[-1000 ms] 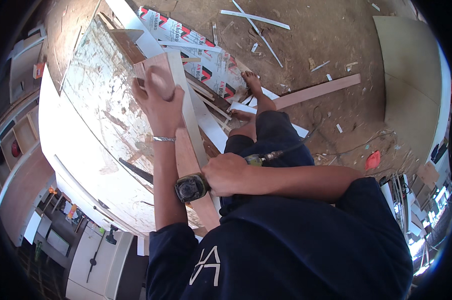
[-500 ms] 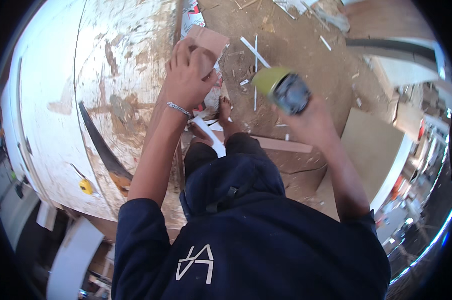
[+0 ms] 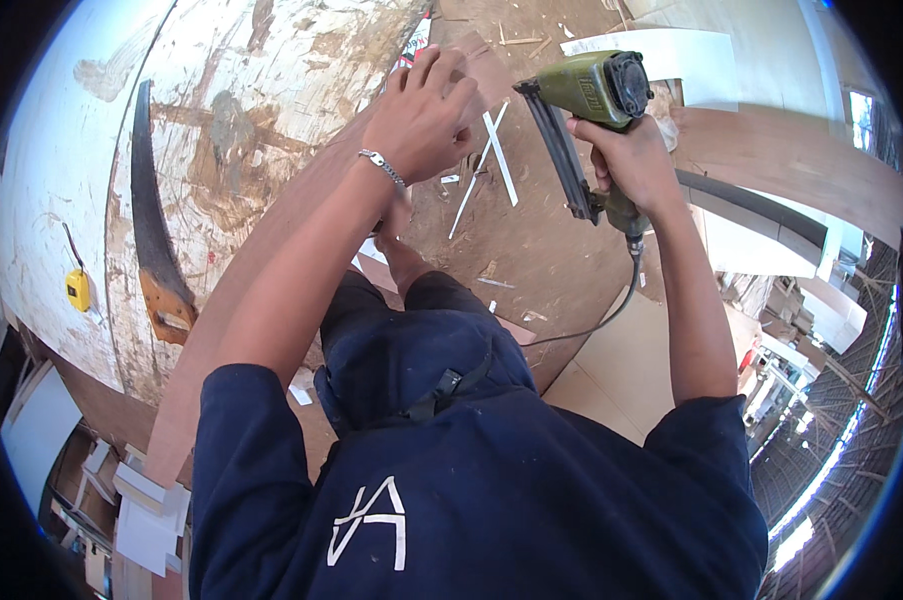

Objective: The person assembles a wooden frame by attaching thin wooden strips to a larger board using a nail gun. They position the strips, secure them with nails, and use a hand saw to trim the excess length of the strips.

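Lifted away from the plank [image 3: 274, 238] since a second ago: green nail gun [image 3: 583, 90], right hand [image 3: 639, 165] wrapped round its handle, perhaps bearing its weight. Plank along the table [image 3: 211, 215], partly behind the forearm [image 3: 311, 260]; farther, left hand [image 3: 418, 120] curled over it, apparently steadying; whether pinching, impossible to tell.

We find ourselves in a woodworking shop, and a well-used one. The big tabletop [image 3: 191, 130] is scarred and blotched with worn white paint. On it we see a handsaw [image 3: 151, 215] with a wooden grip and a yellow tape measure [image 3: 78, 290]. A green nail gun [image 3: 583, 88] runs off an air hose [image 3: 623, 297], and a long reddish plank [image 3: 256, 250] lies along the tabletop's edge. Below us, thin white strips [image 3: 498, 160] and scraps litter the bare brown floor [image 3: 546, 265], while broad boards [image 3: 801, 155] crowd the right side.
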Demonstrator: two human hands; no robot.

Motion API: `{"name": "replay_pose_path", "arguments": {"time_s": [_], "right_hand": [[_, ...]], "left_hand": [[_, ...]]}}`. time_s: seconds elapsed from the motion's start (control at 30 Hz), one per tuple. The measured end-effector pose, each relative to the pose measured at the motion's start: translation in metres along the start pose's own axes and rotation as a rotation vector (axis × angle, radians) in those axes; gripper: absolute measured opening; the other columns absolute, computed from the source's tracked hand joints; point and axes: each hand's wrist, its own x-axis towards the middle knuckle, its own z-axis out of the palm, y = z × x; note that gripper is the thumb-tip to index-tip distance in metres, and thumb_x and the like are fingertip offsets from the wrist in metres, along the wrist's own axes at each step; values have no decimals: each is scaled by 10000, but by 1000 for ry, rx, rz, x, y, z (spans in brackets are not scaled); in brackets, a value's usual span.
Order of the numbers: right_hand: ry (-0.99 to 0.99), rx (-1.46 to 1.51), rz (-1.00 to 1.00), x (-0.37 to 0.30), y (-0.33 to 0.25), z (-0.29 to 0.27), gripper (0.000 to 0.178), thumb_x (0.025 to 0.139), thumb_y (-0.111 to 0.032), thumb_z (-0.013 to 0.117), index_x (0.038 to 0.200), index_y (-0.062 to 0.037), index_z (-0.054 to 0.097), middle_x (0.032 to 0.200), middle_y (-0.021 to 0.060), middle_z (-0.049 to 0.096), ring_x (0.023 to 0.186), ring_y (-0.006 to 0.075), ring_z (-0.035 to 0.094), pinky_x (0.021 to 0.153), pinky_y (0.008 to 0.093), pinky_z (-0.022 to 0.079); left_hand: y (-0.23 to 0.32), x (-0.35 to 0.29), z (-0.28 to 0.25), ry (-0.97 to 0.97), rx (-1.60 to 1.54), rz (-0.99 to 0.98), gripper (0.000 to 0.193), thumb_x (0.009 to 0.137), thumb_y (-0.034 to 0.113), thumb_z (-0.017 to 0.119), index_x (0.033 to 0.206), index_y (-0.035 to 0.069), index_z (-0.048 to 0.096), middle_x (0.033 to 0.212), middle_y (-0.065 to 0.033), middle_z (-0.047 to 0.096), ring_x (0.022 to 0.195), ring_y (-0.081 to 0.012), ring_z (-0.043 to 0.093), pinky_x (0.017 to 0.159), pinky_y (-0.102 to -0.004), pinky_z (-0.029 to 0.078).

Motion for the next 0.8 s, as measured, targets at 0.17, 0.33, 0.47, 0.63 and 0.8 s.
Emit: {"name": "replay_pose_path", "arguments": {"time_s": [0.17,0.33,0.47,0.63,0.8], "right_hand": [[9,-119,18,6,-5,5,383,889,-318,772,701,-12,640,533,29,536,444,127,540,450,300,443],[29,-154,-28,9,-3,8,399,885,-337,773,691,-15,640,537,37,546,447,131,553,457,307,457],[9,-134,-7,10,-3,6,400,884,-340,771,692,-12,646,531,35,547,450,135,558,460,309,461],[18,-136,-5,9,-4,5,423,880,-352,774,663,-13,646,524,40,550,450,138,563,467,310,468],[22,-190,-3,1,-3,5,445,880,-370,778,648,-15,641,523,48,557,453,139,571,470,307,472]], "left_hand": [[0,-1,-3,-36,8,-13,514,765,266,764,1236,119,621,1511,-164,473,1451,-370,410,1136,-507,383],[-1,-2,-2,-1,7,-5,597,762,272,770,1309,124,584,1512,-149,473,1445,-354,421,1134,-496,392],[-1,-1,0,12,3,-5,697,759,273,770,1398,143,524,1513,-138,476,1442,-339,429,1135,-488,396],[0,-1,1,22,-5,-10,784,753,264,770,1469,162,469,1513,-133,477,1435,-332,437,1138,-488,393],[3,-3,2,49,-27,-7,868,740,245,779,1528,198,417,1515,-142,472,1417,-329,456,1135,-482,394]]}}
